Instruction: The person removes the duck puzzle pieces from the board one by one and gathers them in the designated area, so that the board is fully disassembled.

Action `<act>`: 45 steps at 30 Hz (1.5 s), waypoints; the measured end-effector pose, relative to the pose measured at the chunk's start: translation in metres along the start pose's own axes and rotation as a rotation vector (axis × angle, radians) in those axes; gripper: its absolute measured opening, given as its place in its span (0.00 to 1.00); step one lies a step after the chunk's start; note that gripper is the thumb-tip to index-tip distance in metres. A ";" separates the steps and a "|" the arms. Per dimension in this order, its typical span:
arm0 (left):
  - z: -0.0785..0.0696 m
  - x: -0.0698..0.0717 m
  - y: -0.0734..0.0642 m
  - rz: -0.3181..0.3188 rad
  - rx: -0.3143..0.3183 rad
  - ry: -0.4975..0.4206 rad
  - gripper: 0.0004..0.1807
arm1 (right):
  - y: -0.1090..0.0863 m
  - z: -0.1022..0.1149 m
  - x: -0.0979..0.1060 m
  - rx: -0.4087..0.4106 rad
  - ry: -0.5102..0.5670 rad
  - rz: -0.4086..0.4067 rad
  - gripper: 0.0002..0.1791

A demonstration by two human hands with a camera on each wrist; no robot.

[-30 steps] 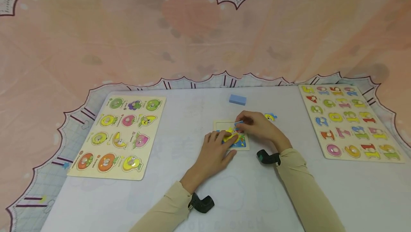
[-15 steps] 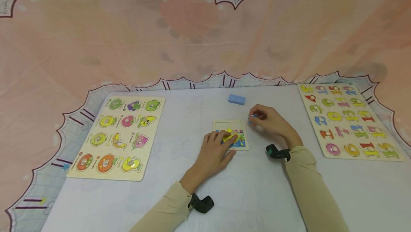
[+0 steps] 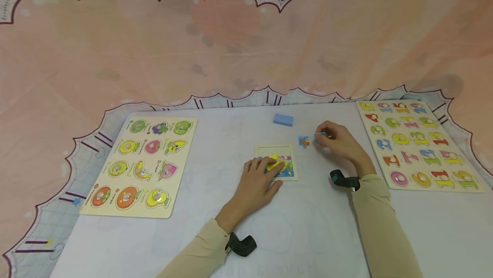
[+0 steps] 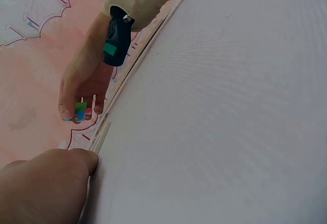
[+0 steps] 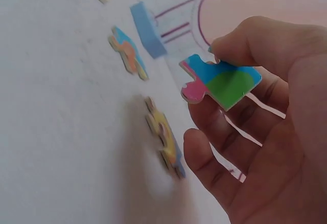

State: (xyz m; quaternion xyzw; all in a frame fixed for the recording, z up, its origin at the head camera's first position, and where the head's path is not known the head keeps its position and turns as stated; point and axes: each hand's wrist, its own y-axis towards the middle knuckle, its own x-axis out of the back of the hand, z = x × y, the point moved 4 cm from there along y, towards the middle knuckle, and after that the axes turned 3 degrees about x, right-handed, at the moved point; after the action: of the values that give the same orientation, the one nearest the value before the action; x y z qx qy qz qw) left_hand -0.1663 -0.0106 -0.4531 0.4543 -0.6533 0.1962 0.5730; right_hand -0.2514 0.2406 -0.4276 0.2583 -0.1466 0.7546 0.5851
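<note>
A small jigsaw board (image 3: pixel 275 147) with a pale frame lies mid-table, its lower part filled with colourful picture. My left hand (image 3: pixel 256 184) rests on it, fingers spread over the yellow area and partly hiding it; in the left wrist view it (image 4: pixel 46 183) shows at the lower left. To the right, my right hand (image 3: pixel 340 141) pinches a blue, green and pink jigsaw piece (image 5: pixel 222 81) above the table. A blue and orange piece (image 3: pixel 304 141) lies left of that hand. A yellow and blue piece (image 5: pixel 166 139) lies beneath it in the right wrist view.
A blue block (image 3: pixel 283 119) lies behind the jigsaw board. At the left is a fruit puzzle board (image 3: pixel 127 175), at the right a number puzzle board (image 3: pixel 385 141). A patterned cloth (image 3: pixel 231 55) hangs behind the white table (image 3: pixel 300 226).
My right hand has moved right, away from the jigsaw board, with a piece in its fingers. The blue and orange piece is now visible on the table. My left hand has stayed put.
</note>
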 end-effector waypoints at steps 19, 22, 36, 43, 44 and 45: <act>0.000 0.001 -0.001 -0.002 0.000 -0.017 0.25 | -0.019 -0.027 0.037 -0.179 -0.154 -0.109 0.18; 0.000 0.001 0.000 0.002 0.003 -0.033 0.25 | -0.020 -0.029 0.038 -0.197 -0.146 -0.106 0.19; 0.015 0.006 0.005 0.020 0.036 -0.332 0.23 | -0.016 -0.034 0.034 -0.219 -0.293 -0.155 0.19; 0.041 0.017 0.009 0.003 0.118 -0.338 0.27 | -0.013 -0.032 0.033 -0.179 -0.304 -0.149 0.17; 0.045 0.018 0.009 -0.005 0.126 -0.311 0.27 | -0.013 -0.032 0.032 -0.184 -0.300 -0.146 0.17; 0.048 0.018 0.008 -0.011 0.132 -0.286 0.28 | -0.013 -0.033 0.032 -0.186 -0.298 -0.146 0.17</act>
State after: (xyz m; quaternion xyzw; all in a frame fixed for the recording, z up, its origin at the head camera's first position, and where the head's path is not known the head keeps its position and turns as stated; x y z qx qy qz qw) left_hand -0.1991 -0.0504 -0.4467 0.5180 -0.7114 0.1686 0.4441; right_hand -0.2521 0.2874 -0.4378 0.3220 -0.2815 0.6470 0.6313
